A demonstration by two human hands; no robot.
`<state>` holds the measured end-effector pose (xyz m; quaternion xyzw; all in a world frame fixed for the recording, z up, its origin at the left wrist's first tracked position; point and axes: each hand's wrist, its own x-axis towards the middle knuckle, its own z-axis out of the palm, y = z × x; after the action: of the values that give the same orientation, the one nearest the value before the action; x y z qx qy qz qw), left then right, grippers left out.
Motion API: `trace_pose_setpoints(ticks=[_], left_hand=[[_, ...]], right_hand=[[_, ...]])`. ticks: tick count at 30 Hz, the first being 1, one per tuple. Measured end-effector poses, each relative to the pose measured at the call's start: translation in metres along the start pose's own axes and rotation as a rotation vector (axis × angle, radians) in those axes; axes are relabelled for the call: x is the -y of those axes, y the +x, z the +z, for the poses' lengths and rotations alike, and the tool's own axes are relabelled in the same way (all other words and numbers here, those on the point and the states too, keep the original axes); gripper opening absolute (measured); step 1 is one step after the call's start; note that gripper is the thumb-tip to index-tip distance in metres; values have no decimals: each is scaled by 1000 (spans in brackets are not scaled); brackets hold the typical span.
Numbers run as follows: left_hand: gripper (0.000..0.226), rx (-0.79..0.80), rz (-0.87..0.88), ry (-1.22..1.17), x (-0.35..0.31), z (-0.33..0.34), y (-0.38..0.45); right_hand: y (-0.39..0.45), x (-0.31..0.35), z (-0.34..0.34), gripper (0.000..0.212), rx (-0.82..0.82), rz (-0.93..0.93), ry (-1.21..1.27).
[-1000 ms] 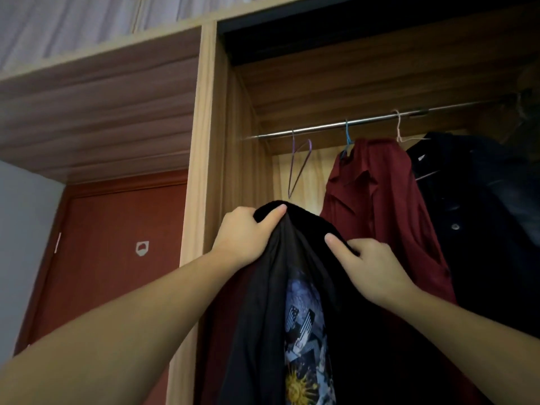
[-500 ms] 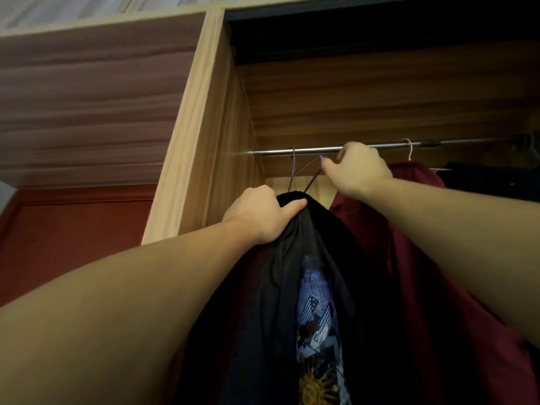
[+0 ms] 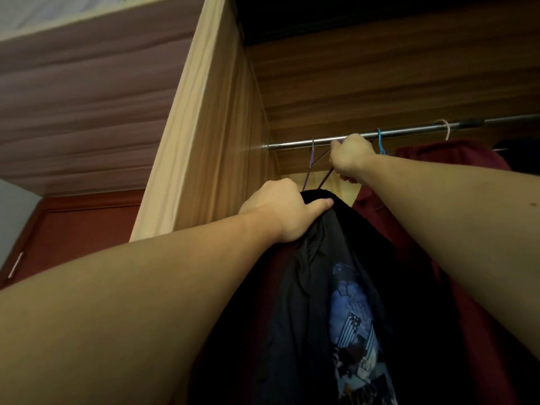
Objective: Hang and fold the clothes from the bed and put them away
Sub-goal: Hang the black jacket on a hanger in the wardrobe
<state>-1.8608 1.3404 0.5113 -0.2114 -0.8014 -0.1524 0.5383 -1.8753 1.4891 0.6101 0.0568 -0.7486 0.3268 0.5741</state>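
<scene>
The left hand [image 3: 280,211] bunches the top of a black printed T-shirt [image 3: 344,302], which hangs below its grip before the wooden wardrobe. Just above, the right hand [image 3: 349,157] curls round a thin purple wire hanger [image 3: 312,159] at the metal rail [image 3: 409,133]; its fingers and the hanger's lower part are hidden.

The shirt [image 3: 336,302] runs off the bottom edge. The right hand [image 3: 349,157] covers part of the purple hanger [image 3: 310,168]. The dark garment [image 3: 523,147] is cut off right.
</scene>
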Motion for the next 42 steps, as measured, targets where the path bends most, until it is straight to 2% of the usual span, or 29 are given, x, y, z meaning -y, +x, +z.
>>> trace_pose_setpoints(ticks=[4, 7, 9, 11, 12, 14, 16, 18, 20, 23, 26, 28, 31, 34, 36, 38, 42], left_hand=[[59, -1, 10, 0, 1, -1, -1], [59, -15, 9, 3, 1, -1, -1], [58, -17, 5, -2, 1, -1, 0], [57, -14, 1, 7, 1, 0, -1], [58, -14, 1, 16, 0, 0, -1], [58, -11, -2, 25, 1, 1, -1], [59, -6, -8, 20, 1, 1, -1], [59, -7, -6, 26, 0, 1, -2], [59, -10, 0, 26, 0, 2, -3], [60, -2, 8, 25, -1, 5, -4], [62, -3, 21, 16, 0, 7, -7], [63, 1, 27, -7, 0, 9, -11], [65, 17, 35, -50, -2, 14, -20], [65, 31, 54, -95, -8, 20, -35], [64, 81, 62, -151, -13, 25, -48], [60, 119, 67, -205, -20, 28, -65], [55, 218, 63, -516, -30, 39, -122]], right_hand=[[1, -6, 8, 42, -153, -61, 60], [-5, -21, 9, 48, -179, -97, 81], [-9, -32, 9, 44, -79, -11, 51], [-15, -41, 9, 39, 140, 142, 53], [-18, -43, 8, 33, 266, 167, 62], [-30, -44, 9, 17, 419, 136, 18], [-37, -48, 16, 31, 417, 106, -42], [-41, -59, 25, 39, 333, 104, -19], [-42, -72, 29, 34, 254, 143, 96], [-54, -77, 22, 12, 302, 238, 274], [-58, -72, 13, 10, 304, 327, 458], [-65, -67, 5, 3, 318, 326, 429], [-83, -63, -15, 23, 398, 327, 324], [-110, -52, -40, 19, 467, 337, 392], [-134, -48, -54, 30, 535, 318, 377], [-159, -46, -65, 46, 603, 270, 254], [-213, -57, -89, 41, 749, 218, 12]])
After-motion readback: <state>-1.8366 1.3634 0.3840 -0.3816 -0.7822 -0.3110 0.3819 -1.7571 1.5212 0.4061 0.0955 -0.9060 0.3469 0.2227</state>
